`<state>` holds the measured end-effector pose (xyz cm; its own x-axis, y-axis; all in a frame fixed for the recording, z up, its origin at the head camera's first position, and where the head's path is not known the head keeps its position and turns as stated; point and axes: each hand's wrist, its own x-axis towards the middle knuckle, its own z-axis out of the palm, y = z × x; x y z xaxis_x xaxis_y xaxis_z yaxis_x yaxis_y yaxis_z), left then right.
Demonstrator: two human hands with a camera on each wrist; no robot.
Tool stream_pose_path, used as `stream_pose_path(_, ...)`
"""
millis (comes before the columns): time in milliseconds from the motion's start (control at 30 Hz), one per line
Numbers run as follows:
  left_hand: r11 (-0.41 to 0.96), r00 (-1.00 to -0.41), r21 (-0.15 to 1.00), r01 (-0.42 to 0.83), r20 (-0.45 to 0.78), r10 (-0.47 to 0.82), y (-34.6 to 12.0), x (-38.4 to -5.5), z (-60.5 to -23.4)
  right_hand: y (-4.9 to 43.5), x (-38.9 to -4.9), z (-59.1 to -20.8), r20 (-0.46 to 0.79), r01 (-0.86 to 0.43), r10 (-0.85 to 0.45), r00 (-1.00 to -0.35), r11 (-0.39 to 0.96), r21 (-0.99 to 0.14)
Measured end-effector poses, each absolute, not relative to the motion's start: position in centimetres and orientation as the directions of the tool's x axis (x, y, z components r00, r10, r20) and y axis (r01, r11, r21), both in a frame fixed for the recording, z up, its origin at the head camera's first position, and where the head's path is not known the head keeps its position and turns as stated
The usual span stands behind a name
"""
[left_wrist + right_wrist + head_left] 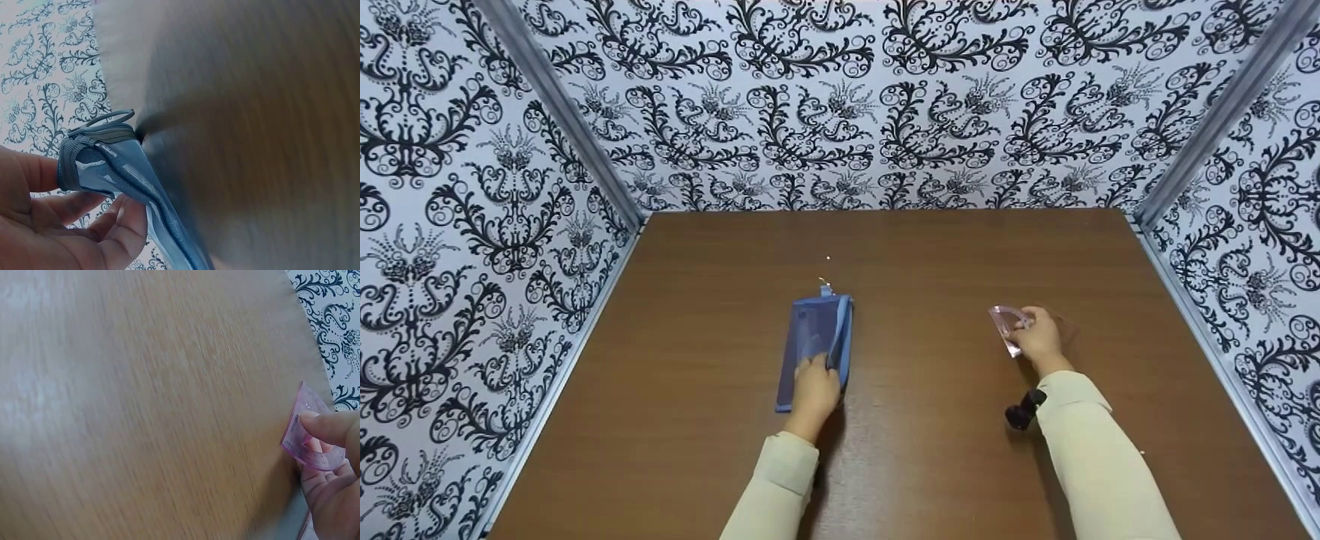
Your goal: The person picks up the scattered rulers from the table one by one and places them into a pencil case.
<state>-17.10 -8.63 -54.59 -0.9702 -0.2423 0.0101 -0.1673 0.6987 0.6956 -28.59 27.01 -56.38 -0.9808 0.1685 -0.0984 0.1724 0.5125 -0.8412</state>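
1. Black-scrolled white walls (817, 112), framed at the corners by grey metal posts (556, 116), surround the brown wood-grain worktop (922, 465) on my head feed. I see two arms in cream sleeves (1110, 465) reaching in over it from the near side.

2. On the left hand (816, 386) I read the grip as a pinch: the thumb is at one side, bent fingers are at the other, and between them is the edge of a flat, oblong blue mesh pouch (814, 322) with a zip.

3. On the right hand (1041, 336) I read the grip as closed to a thin pinch. Thumb and fingers have hold of a small, see-through pink plastic protractor (296, 441), half-round with a cut-out middle; I see it tilted up off the worktop.

4. Just beyond the right hand I pick up a faint pinkish see-through shape (1067, 328), too indistinct for me to name, and I cannot tell whether it is held.

5. As for containers, the pouch is left of centre on the worktop, well apart from the protractor. Its zipped right edge is raised and its mouth looks parted beside the left fingers; the left wrist view shows a blue pull loop at the held end. I cannot make out what is inside.

6. By the right cuff I see a small black object (1020, 417).
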Motion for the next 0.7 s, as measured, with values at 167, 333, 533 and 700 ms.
stream_pose_path(167,0.702,-0.969,0.693,-0.164,0.018,-0.244,-8.62,-17.11,-54.62,27.02,-28.54,-56.24,-0.114,0.179,0.168,-0.979,0.455,-0.872)
stream_pose_path(333,0.691,-0.969,0.699,-0.185,-0.013,-0.247,-8.69,-17.18,-54.54,26.93,-28.48,-56.14,-0.146,0.205,0.176,-0.973,0.383,-0.901)
stream_pose_path(533,0.694,-0.970,0.697,-0.180,-0.009,-0.243,-8.67,-17.06,-54.51,26.88,-28.46,-56.14,-0.178,0.236,0.194,-0.965,0.337,-0.911)
stream_pose_path(700,0.690,-0.971,0.701,-0.184,-0.019,-0.239,-8.64,-17.02,-54.54,26.77,-28.45,-56.15,-0.187,0.240,0.198,-0.962,0.296,-0.925)
